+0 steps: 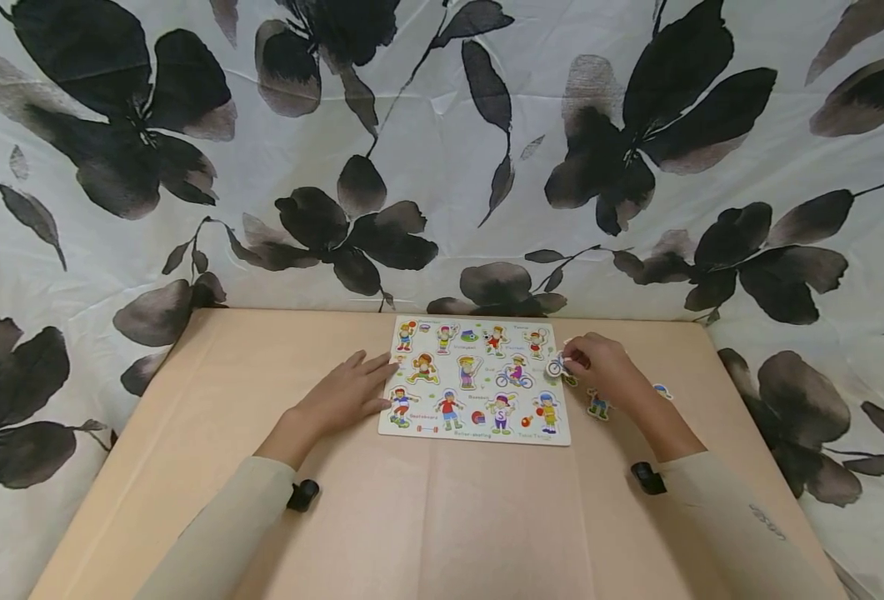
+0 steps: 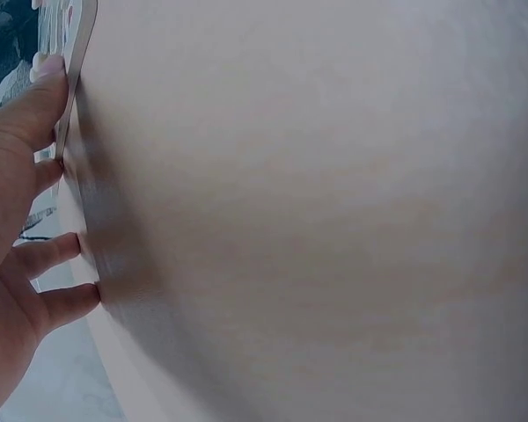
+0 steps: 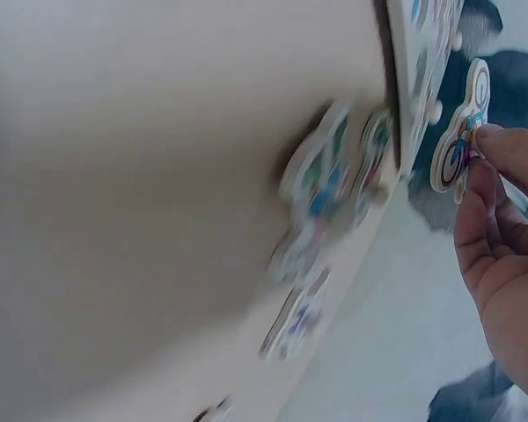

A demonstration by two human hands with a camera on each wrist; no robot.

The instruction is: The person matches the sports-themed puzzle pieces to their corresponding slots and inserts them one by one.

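Note:
A white puzzle board [image 1: 387, 427] with colorful sports figures lies flat at the far middle of the table. My left hand [image 1: 344, 392] rests at its left edge, fingers spread. In the left wrist view the thumb [image 2: 40, 105] touches the board's edge. Over the board's right edge, my right hand [image 1: 610, 367] pinches a bicycle-shaped puzzle piece [image 1: 556, 367] between thumb and fingers. The right wrist view shows this piece [image 3: 464, 132] tilted up, off the table. A printed bicycle rider [image 1: 514, 375] is on the board just left of it.
Loose puzzle pieces lie on the table right of the board: one figure [image 1: 597, 406] below my right hand, another piece [image 1: 662, 391] partly hidden behind the wrist. Several show blurred in the right wrist view, including a green and blue one [image 3: 321, 171]. Flowered cloth [image 1: 412, 283] hangs behind the table.

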